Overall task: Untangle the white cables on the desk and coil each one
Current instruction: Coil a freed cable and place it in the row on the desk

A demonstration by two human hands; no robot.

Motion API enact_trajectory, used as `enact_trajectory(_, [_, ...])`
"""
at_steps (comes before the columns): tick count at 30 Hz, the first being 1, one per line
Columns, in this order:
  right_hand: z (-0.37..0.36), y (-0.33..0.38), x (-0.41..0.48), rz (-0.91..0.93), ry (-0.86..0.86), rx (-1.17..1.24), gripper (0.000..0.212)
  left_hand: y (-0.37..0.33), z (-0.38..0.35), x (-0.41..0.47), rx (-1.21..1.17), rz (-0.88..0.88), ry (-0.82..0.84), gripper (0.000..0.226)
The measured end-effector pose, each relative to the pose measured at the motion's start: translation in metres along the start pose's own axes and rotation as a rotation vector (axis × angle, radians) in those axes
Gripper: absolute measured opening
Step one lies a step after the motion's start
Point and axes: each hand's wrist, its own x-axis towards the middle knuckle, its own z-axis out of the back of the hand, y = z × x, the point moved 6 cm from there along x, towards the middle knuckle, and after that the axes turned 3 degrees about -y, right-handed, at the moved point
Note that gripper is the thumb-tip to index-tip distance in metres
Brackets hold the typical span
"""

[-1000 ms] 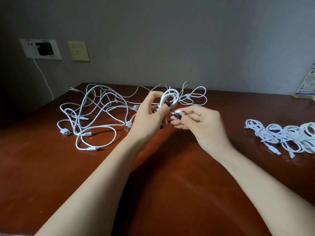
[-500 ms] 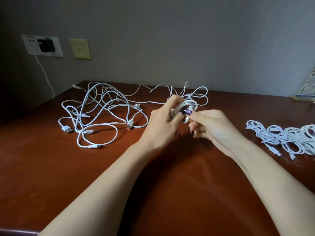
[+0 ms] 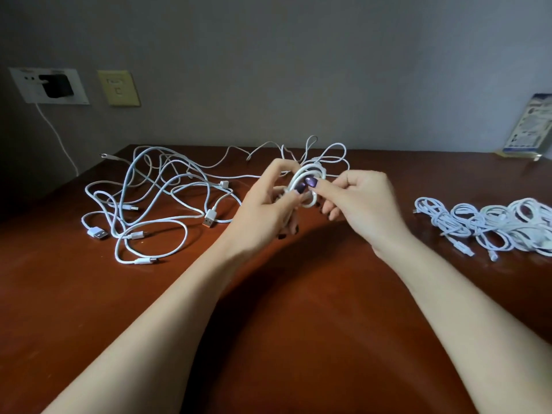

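Note:
A small coil of white cable (image 3: 301, 177) is held above the middle of the brown desk (image 3: 268, 309). My left hand (image 3: 263, 210) grips the coil from the left, fingers curled round its loops. My right hand (image 3: 363, 201) pinches the coil from the right with thumb and forefinger. A loose tangle of white cables (image 3: 155, 198) with several USB plugs lies on the desk at the left. More loose loops (image 3: 328, 153) lie just behind my hands. A row of coiled white cables (image 3: 490, 225) rests at the right.
A wall socket plate with a black charger (image 3: 55, 85) and a white lead hanging down sits at the far left, with a yellow plate (image 3: 119, 88) beside it. A blue and white printed card (image 3: 530, 127) leans on the wall at the back right corner.
Both hands have stayed together on the coil and shifted slightly right. The right fingers moved from the side of the coil onto its loops, and the coil has turned flatter.

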Motion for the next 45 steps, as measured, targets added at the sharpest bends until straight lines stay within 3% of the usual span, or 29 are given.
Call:
enact_trajectory(2, [0.001, 0.001, 0.0, 0.065, -0.031, -0.031, 0.022, 0.003, -0.001, 0.0, -0.043, 0.029, 0.043, 0.02])
enact_trajectory(6, [-0.007, 0.005, -0.004, 0.157, 0.084, 0.008, 0.016, 0.01, -0.004, -0.001, -0.122, 0.07, 0.068, 0.018])
enact_trajectory(11, [-0.003, 0.014, -0.007, 0.378, 0.037, -0.094, 0.012, 0.011, -0.009, -0.001, -0.219, 0.097, 0.112, 0.02])
enact_trajectory(16, [-0.001, 0.016, -0.009, 0.495, 0.036, -0.156, 0.016, 0.006, -0.015, -0.004, -0.116, 0.109, 0.132, 0.022])
enact_trajectory(20, [-0.001, 0.013, -0.007, 0.471, 0.06, -0.142, 0.013, 0.004, -0.015, -0.006, 0.118, 0.034, 0.105, 0.03])
enact_trajectory(26, [-0.003, 0.005, -0.002, 0.317, 0.032, 0.014, 0.026, 0.0, -0.01, -0.003, 0.451, -0.199, 0.0, 0.036])
enact_trajectory(33, [-0.004, 0.012, -0.008, 0.386, 0.0, -0.072, 0.017, -0.002, -0.004, -0.003, 0.503, -0.25, -0.083, 0.036])
enact_trajectory(40, [-0.002, 0.015, -0.009, 0.4, -0.087, -0.051, 0.031, -0.006, -0.009, -0.007, 0.456, -0.24, -0.105, 0.03])
enact_trajectory(45, [-0.001, 0.021, -0.015, 0.525, -0.092, -0.165, 0.019, -0.009, -0.003, -0.008, 0.504, -0.272, -0.182, 0.023])
